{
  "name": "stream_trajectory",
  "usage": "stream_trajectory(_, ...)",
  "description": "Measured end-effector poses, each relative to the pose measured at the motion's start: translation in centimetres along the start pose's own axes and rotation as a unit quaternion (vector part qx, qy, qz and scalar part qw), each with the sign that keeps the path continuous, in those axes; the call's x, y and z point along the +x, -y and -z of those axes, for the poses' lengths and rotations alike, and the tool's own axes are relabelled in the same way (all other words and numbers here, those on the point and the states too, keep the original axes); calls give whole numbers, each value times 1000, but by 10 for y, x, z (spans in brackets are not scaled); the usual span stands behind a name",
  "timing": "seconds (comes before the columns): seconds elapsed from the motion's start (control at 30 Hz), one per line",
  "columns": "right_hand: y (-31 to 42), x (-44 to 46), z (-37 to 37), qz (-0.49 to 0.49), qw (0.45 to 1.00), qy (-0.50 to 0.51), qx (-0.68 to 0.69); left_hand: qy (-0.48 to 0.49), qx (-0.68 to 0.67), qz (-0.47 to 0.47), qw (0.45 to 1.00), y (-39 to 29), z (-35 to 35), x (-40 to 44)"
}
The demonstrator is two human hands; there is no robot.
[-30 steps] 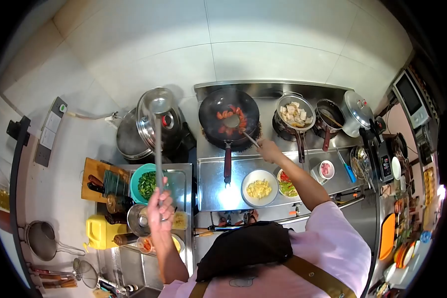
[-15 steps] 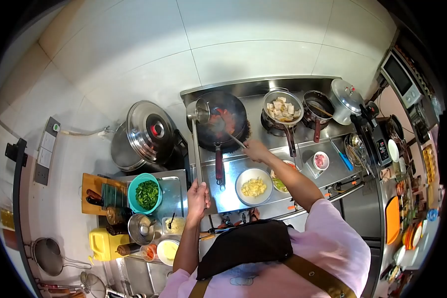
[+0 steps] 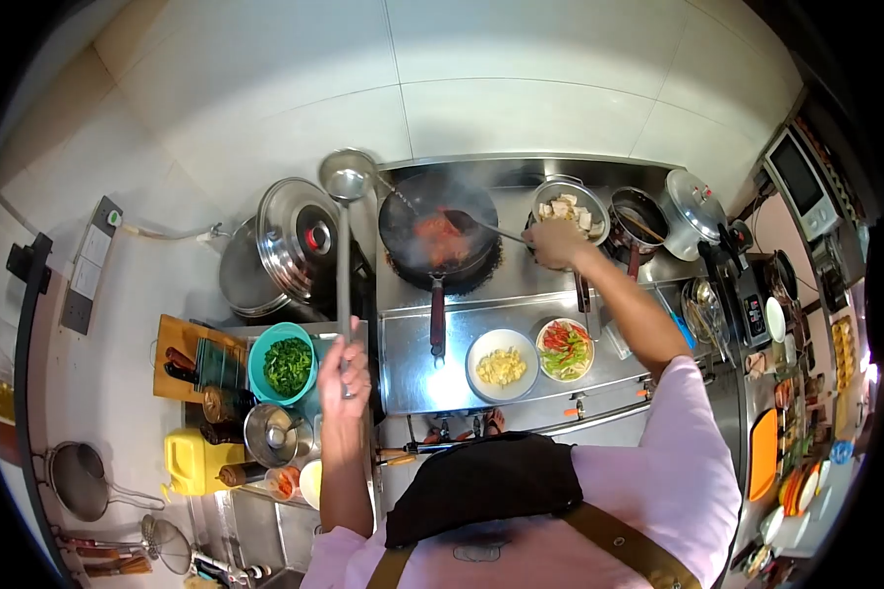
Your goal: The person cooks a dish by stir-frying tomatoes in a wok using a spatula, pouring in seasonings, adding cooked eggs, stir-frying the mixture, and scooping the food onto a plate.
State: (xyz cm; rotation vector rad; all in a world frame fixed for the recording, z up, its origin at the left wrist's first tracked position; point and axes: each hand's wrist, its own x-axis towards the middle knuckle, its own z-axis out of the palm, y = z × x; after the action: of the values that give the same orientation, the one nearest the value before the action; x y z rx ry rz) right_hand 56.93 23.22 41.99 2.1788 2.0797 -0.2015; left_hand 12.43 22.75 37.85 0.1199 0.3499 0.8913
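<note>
My left hand [image 3: 345, 378] is closed round the long handle of a metal ladle [image 3: 347, 177], whose bowl is up at the left of the black wok [image 3: 408, 253]. Liquid streams from the ladle towards the wok. Steam rises over red pieces of food [image 3: 444, 240] in the wok. My right hand [image 3: 558, 243] grips the handle of a spatula [image 3: 462, 221], its blade among the red pieces. Below that hand is the handle of a pan of white cubes [image 3: 572, 210], partly hidden.
A bowl of yellow food [image 3: 502, 365] and a plate of cut peppers [image 3: 565, 349] stand in front of the stove. At left are a lidded pot [image 3: 295, 236] and a teal bowl of greens [image 3: 283, 363]. A pressure cooker [image 3: 695, 211] stands at right.
The ladle has moved from over the wok's left edge up and left, with liquid now streaming from it. My right hand has moved right and up with the spatula. More steam rises.
</note>
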Motion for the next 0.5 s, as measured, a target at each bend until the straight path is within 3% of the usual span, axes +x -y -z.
stream_trajectory(0.07,-1,9,21,39,992,14,-120,54,-38,-33,997,-16,-7,-12)
stream_trajectory(0.13,10,7,38,47,986,35,-157,74,-50,-79,993,-30,-16,-24)
stream_trajectory(0.27,35,10,33,96,973,50,-203,-11,85,-229,970,-57,-10,-30)
stream_trajectory(0.37,36,34,-31,68,991,1,-114,-96,164,-293,937,-68,4,-20)
stream_trajectory(0.5,31,39,-36,-11,996,-4,87,-171,216,-324,905,-80,55,5)
